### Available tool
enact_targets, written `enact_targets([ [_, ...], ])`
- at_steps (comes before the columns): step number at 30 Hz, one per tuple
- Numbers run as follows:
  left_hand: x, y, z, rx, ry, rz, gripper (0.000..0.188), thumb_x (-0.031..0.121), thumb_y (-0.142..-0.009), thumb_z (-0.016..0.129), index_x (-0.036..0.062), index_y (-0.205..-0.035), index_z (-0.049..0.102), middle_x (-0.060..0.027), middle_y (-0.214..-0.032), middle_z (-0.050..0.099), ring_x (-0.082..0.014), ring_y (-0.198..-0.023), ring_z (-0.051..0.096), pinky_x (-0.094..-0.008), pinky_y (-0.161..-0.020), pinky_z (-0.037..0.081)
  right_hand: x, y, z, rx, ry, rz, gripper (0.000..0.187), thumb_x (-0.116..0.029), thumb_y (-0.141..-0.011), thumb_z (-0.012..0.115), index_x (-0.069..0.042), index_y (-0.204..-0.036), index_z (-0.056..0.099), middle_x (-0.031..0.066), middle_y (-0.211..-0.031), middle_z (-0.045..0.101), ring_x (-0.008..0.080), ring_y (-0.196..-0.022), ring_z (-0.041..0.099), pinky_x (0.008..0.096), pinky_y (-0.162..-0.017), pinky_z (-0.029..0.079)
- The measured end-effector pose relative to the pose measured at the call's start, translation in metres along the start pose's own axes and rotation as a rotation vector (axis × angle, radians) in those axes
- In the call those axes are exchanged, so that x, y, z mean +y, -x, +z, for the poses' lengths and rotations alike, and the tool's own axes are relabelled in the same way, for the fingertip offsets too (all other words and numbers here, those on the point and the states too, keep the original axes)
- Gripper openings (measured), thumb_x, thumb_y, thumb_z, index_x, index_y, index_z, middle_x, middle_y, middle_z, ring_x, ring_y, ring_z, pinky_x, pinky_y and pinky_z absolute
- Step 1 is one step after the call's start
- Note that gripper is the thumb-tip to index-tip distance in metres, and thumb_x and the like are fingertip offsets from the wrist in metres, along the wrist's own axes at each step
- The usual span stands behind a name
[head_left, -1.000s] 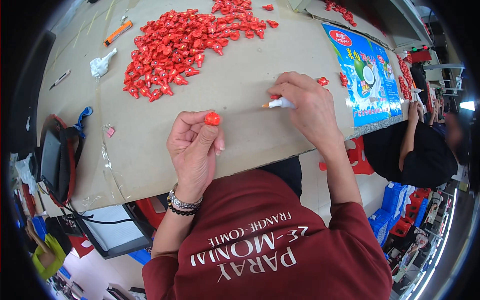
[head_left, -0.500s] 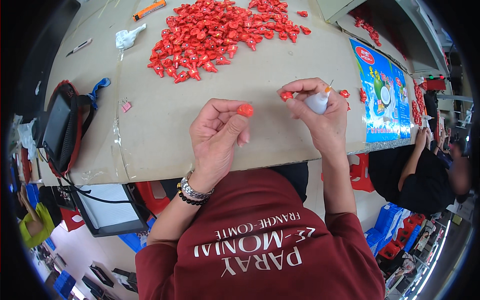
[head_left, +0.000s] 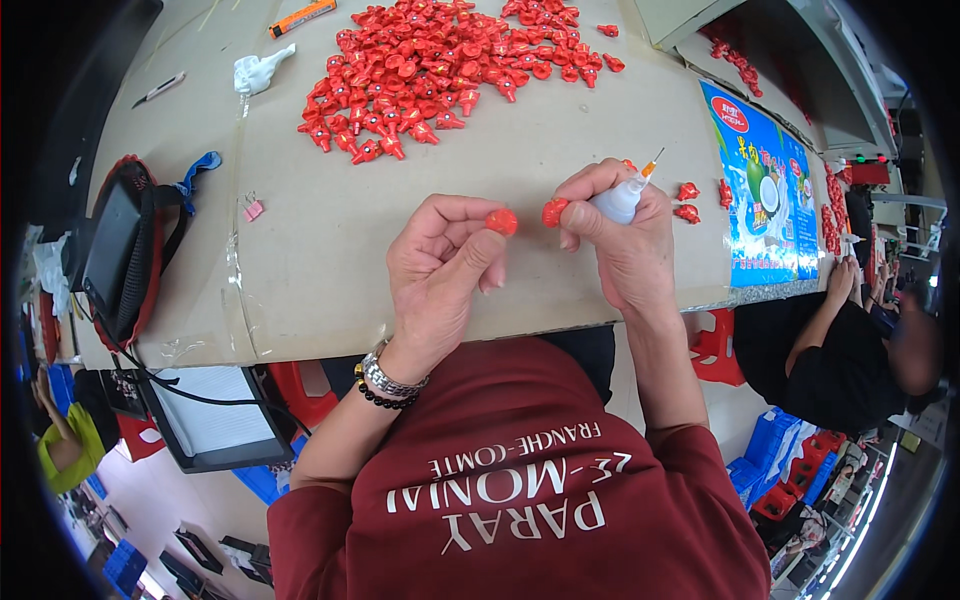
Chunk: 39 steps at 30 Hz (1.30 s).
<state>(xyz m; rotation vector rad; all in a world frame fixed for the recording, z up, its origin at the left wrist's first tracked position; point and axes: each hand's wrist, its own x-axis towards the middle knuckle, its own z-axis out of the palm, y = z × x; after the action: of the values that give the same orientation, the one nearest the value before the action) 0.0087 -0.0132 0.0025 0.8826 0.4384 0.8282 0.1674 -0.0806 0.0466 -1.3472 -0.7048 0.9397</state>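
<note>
Over the desk, left hand pinches a red piece, right hand pinches another red piece plus a white bottle; tbh I'd point the needle tip away from fingers.

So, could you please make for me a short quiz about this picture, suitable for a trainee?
1. True or false: the red piece in the left hand touches the red piece in the right hand.
2. What else does the right hand hold? a) scissors; b) a pale bottle with a needle tip; c) a cup.
3. Fill in: on the table, to the left of the left hand, lies a small ____ clip.

Key: 1. False, a gap shows between them. 2. b. 3. pink.
</note>
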Motion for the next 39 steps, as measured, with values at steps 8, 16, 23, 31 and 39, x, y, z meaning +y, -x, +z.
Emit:
enact_targets([
  [8, 0.002, 0.000, 0.001, -0.007, -0.020, -0.016, 0.019, 0.010, -0.092, 0.061, -0.0020, -0.105, 0.055, -0.0035, -0.076, 0.062, -0.0050, -0.059, 0.052, -0.0192, -0.052, 0.041, 0.004, 0.000, -0.001, -0.049, 0.030, -0.149, 0.017, 0.011, -0.070, 0.066, -0.001, -0.082, 0.066, 0.0055, -0.084, 0.066, 0.0111, -0.074, 0.061, 0.0232, -0.063, 0.049],
  [16, 0.002, 0.000, 0.000, -0.009, -0.063, -0.035, 0.019, 0.014, -0.093, 0.059, -0.0020, -0.104, 0.057, -0.0021, -0.075, 0.062, -0.0047, -0.059, 0.052, -0.0183, -0.052, 0.040, 0.005, 0.001, -0.003, -0.041, 0.436, -0.611, 0.020, 0.009, -0.065, 0.073, -0.004, -0.079, 0.068, 0.0072, -0.084, 0.065, 0.0146, -0.074, 0.063, 0.0253, -0.062, 0.051],
  [23, -0.001, 0.000, -0.001, -0.022, -0.075, -0.033, 0.019, 0.013, -0.093, 0.059, -0.0024, -0.105, 0.058, -0.0025, -0.078, 0.063, -0.0044, -0.060, 0.053, -0.0180, -0.052, 0.040, 0.002, -0.001, 0.000, -0.090, 0.614, -0.834, 0.020, 0.004, -0.063, 0.075, -0.005, -0.080, 0.069, 0.0070, -0.080, 0.064, 0.0164, -0.069, 0.064, 0.0260, -0.055, 0.051],
  [31, -0.002, 0.002, 0.001, -0.012, -0.071, -0.031, 0.018, 0.009, -0.092, 0.060, -0.0025, -0.106, 0.058, -0.0044, -0.084, 0.066, -0.0047, -0.061, 0.053, -0.0181, -0.053, 0.042, 0.002, 0.001, 0.000, -0.135, 0.673, -0.797, 0.021, 0.003, -0.063, 0.078, -0.007, -0.079, 0.069, 0.0055, -0.077, 0.066, 0.0159, -0.069, 0.063, 0.0253, -0.057, 0.049],
  [39, -0.003, 0.005, -0.001, -0.007, -0.136, 0.039, 0.012, 0.002, -0.091, 0.059, -0.0033, -0.102, 0.060, -0.0053, -0.084, 0.066, -0.0049, -0.061, 0.053, -0.0185, -0.052, 0.042, 0.005, -0.001, 0.001, -0.188, 0.617, -0.706, 0.015, 0.003, -0.064, 0.074, -0.004, -0.076, 0.067, 0.0071, -0.078, 0.064, 0.0190, -0.071, 0.064, 0.0273, -0.056, 0.051],
])
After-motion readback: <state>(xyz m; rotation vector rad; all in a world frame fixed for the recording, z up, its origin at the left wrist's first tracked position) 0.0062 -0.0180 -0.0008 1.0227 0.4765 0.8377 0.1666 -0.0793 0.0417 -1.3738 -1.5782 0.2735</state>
